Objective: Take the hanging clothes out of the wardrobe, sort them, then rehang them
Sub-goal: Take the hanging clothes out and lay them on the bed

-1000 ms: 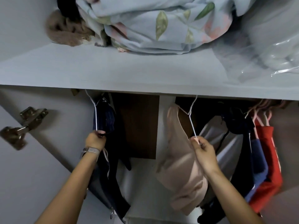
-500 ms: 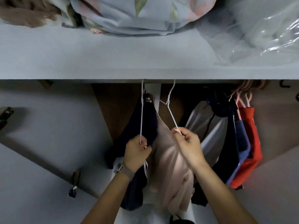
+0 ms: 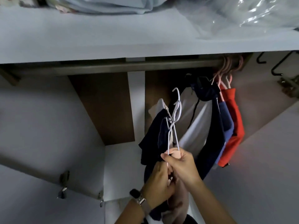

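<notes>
Two hangers off the rail, low centre of the frame
Right hand (image 3: 181, 165) pinches both white hangers (image 3: 174, 120); left hand (image 3: 159, 186) grips the dark garment (image 3: 152, 136) and beige garment (image 3: 179, 201) beneath

1. The right hand (image 3: 181, 165) pinches two white wire hangers (image 3: 174, 126), their hooks off the rail (image 3: 113, 66).
2. The left hand (image 3: 159, 188), a watch (image 3: 135, 194) at its wrist, grips dark and pale pink clothes (image 3: 176, 202) just below.
3. A navy garment (image 3: 153, 131) hangs from the held hangers.
4. White, navy, blue and red garments (image 3: 233, 126) hang on the rail at right.
5. Folded bedding (image 3: 103, 5) lies on the shelf (image 3: 97, 38) above.
</notes>
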{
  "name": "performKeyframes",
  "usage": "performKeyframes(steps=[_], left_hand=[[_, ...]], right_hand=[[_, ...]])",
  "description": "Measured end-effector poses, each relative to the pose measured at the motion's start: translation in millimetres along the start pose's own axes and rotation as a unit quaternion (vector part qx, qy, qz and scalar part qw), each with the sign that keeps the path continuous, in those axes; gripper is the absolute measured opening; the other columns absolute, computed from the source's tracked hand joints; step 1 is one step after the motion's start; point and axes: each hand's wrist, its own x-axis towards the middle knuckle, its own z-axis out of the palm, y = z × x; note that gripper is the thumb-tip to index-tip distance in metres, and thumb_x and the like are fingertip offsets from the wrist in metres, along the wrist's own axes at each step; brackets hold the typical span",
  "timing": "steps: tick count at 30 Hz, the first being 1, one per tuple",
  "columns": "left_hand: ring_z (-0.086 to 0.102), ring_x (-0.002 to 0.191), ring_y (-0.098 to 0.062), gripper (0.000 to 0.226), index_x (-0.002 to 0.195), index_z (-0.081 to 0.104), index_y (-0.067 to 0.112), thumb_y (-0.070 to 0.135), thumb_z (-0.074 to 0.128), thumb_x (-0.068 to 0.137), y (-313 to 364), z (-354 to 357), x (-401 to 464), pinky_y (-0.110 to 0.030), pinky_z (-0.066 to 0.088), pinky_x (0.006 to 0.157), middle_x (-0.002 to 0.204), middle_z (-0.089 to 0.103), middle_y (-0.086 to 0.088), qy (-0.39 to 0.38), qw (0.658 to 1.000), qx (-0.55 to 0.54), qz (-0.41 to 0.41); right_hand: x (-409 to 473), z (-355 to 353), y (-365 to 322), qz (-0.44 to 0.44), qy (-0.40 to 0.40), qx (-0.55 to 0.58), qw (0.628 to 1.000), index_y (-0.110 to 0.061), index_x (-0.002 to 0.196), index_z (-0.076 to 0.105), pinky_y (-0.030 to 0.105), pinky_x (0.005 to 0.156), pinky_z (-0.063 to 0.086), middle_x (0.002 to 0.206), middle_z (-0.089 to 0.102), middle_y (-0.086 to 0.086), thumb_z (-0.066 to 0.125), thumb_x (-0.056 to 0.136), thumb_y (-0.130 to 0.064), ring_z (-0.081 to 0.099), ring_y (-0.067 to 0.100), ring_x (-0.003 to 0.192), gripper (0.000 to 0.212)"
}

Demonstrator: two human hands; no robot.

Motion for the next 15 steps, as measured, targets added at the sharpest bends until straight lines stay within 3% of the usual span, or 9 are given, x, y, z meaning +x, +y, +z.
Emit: performKeyframes(steps=[4, 7, 10, 12, 15], left_hand=[[0.044, 0.111, -0.011, 0.038, 0.098, 0.059, 0.02, 0.045, 0.07, 0.071, 4, 1, -8, -0.024, 0.039, 0.096, 0.114, 0.044, 0.005, -0.068, 0.993, -0.025, 0.088], [0.046, 0.11, -0.005, 0.027, 0.1, 0.062, 0.024, 0.042, 0.065, 0.08, 7, -22, 2, -0.023, 0.04, 0.093, 0.112, 0.047, 0.009, 0.069, 0.993, -0.041, 0.081], [0.039, 0.114, -0.01, 0.048, 0.125, 0.052, 0.02, 0.029, 0.066, 0.08, 14, -41, 24, -0.028, 0.038, 0.098, 0.124, 0.047, 0.004, 0.198, 0.976, 0.077, 0.053], [0.038, 0.119, -0.015, 0.063, 0.133, 0.046, 0.018, 0.027, 0.069, 0.075, 34, -41, 37, -0.03, 0.034, 0.102, 0.133, 0.045, 0.001, 0.194, 0.968, 0.139, 0.076], [0.039, 0.122, -0.017, 0.063, 0.129, 0.049, 0.021, 0.036, 0.061, 0.069, 74, -19, 45, -0.036, 0.034, 0.104, 0.132, 0.049, 0.002, 0.14, 0.96, 0.191, 0.146]], right_hand=[[-10, -24, 5, -0.013, 0.028, -0.026, 0.999, -0.006, 0.06, 0.052, 0.022, 0.046, 0.04, 0.046, 0.049, 0.001, 0.072, 0.078, -0.001, 0.046, 0.01, 0.043, 0.028], [-20, -49, 3, -0.033, 0.004, -0.061, 0.998, -0.009, 0.055, 0.044, 0.016, 0.047, 0.033, 0.046, 0.038, -0.005, 0.071, 0.079, 0.0, 0.036, 0.006, 0.045, 0.037], [-36, -78, -1, -0.037, -0.048, -0.106, 0.992, -0.014, 0.053, 0.034, 0.019, 0.046, 0.025, 0.048, 0.029, -0.005, 0.072, 0.08, -0.005, 0.028, 0.007, 0.046, 0.047], [-52, -97, -4, -0.027, -0.087, -0.125, 0.988, -0.011, 0.056, 0.037, 0.021, 0.047, 0.022, 0.05, 0.027, -0.003, 0.073, 0.08, -0.007, 0.026, 0.008, 0.047, 0.043], [-84, -132, -13, -0.002, -0.12, -0.112, 0.986, -0.007, 0.057, 0.038, 0.022, 0.047, 0.021, 0.051, 0.028, 0.001, 0.075, 0.079, -0.017, 0.025, 0.009, 0.046, 0.044]])
